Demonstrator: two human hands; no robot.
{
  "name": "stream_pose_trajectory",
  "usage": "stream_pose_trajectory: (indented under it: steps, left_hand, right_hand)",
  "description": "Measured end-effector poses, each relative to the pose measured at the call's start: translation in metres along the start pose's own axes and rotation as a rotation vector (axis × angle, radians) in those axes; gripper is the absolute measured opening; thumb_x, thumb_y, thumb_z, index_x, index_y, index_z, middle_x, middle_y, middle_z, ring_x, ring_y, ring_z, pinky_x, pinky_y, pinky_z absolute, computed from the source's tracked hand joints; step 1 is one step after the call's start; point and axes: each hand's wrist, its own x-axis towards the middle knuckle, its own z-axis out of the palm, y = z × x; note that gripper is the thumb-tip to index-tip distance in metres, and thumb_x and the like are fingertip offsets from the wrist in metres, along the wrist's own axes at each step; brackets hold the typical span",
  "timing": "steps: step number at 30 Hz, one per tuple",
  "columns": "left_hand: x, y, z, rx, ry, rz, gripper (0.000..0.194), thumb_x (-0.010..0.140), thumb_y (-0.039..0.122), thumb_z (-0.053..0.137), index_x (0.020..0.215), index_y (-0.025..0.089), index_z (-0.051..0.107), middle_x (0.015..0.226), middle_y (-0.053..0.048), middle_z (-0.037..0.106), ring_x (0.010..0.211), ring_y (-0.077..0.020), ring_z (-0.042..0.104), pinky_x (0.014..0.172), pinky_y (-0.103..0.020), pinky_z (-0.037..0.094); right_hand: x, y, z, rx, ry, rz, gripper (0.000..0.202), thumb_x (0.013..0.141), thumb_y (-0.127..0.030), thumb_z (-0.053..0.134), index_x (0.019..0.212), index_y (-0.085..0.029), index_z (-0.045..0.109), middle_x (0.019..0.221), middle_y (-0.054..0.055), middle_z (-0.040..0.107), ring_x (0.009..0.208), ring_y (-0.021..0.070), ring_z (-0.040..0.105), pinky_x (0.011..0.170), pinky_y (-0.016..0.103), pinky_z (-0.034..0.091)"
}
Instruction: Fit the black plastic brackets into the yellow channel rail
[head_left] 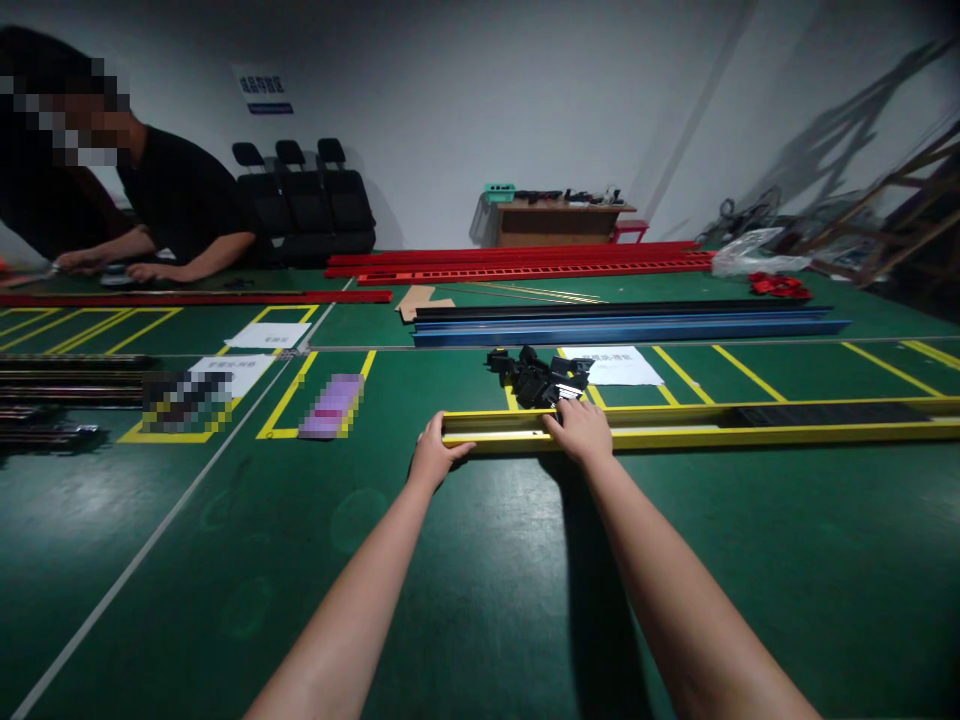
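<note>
A long yellow channel rail [720,438] lies across the green table and runs off to the right, its hollow side up. My left hand [433,456] is closed around the rail's left end, thumb along the near wall. Further along, my right hand [585,430] reaches over the channel with its fingers bent down into it. Whatever those fingertips pinch is hidden. Just behind the rail sits a heap of small black plastic parts [531,377], close to my right fingers. A dark strip [810,414] lies inside the rail farther right.
Blue and black rails [630,328] lie beyond the heap, with red rails [525,262] behind them. Paper signs [619,366] and yellow tape mark the table. A purple item [330,405] and dark rails [75,385] lie left. A person in black [191,190] works at the far left.
</note>
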Motion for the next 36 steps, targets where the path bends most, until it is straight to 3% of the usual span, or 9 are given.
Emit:
stream_pose_trajectory:
  steps: [3,9,20,25,30,36]
  left_hand:
    - [0.000,-0.001,0.001,0.021,0.001,0.005,0.081,0.062,0.051,0.070,0.129,0.018,0.038,0.123,-0.013,0.053,0.113,-0.0267,0.052,0.098,-0.041,0.039]
    - [-0.001,0.002,0.000,0.011,-0.005,0.008,0.079,0.063,0.053,0.069,0.128,0.020,0.039,0.121,-0.012,0.054,0.111,-0.0263,0.052,0.096,-0.041,0.040]
    - [-0.001,0.005,-0.003,-0.004,0.003,-0.010,0.076,0.062,0.047,0.071,0.126,0.020,0.041,0.122,-0.012,0.053,0.113,-0.0268,0.051,0.098,-0.042,0.039]
    - [-0.001,0.005,-0.003,0.007,0.004,-0.013,0.077,0.062,0.047,0.072,0.126,0.019,0.041,0.122,-0.013,0.053,0.111,-0.0264,0.053,0.097,-0.043,0.040]
    - [0.000,0.004,-0.003,0.007,-0.005,-0.007,0.078,0.062,0.048,0.072,0.127,0.018,0.040,0.122,-0.014,0.053,0.112,-0.0268,0.052,0.098,-0.043,0.039]
    - [0.000,0.005,-0.003,0.023,-0.017,-0.009,0.078,0.063,0.050,0.071,0.128,0.018,0.039,0.123,-0.014,0.052,0.113,-0.0273,0.051,0.098,-0.043,0.038]
  right_hand:
    - [0.000,0.000,-0.001,0.000,-0.012,0.009,0.045,0.086,-0.054,0.032,0.098,-0.019,0.056,0.101,0.010,0.058,0.100,0.0254,0.046,0.086,0.036,0.028]
    - [0.001,0.001,0.001,-0.012,0.000,-0.003,0.034,0.088,-0.041,0.032,0.097,-0.019,0.056,0.104,0.010,0.058,0.101,0.0244,0.046,0.087,0.036,0.028]
    - [0.000,-0.003,-0.001,-0.007,-0.007,0.009,0.031,0.088,-0.036,0.033,0.099,-0.019,0.056,0.106,0.010,0.059,0.103,0.0245,0.046,0.089,0.036,0.029]
    - [0.003,0.003,-0.003,0.003,-0.037,-0.017,0.039,0.087,-0.046,0.036,0.100,-0.017,0.057,0.105,0.011,0.059,0.100,0.0245,0.048,0.088,0.036,0.031]
    - [0.011,0.027,-0.007,0.097,-0.197,-0.120,0.053,0.079,-0.065,0.041,0.097,-0.018,0.058,0.098,0.010,0.061,0.091,0.0232,0.053,0.078,0.031,0.036]
    - [0.006,0.029,-0.004,-0.006,-0.086,-0.004,0.061,0.080,-0.068,0.033,0.094,-0.015,0.058,0.097,0.013,0.059,0.095,0.0264,0.050,0.084,0.036,0.033]
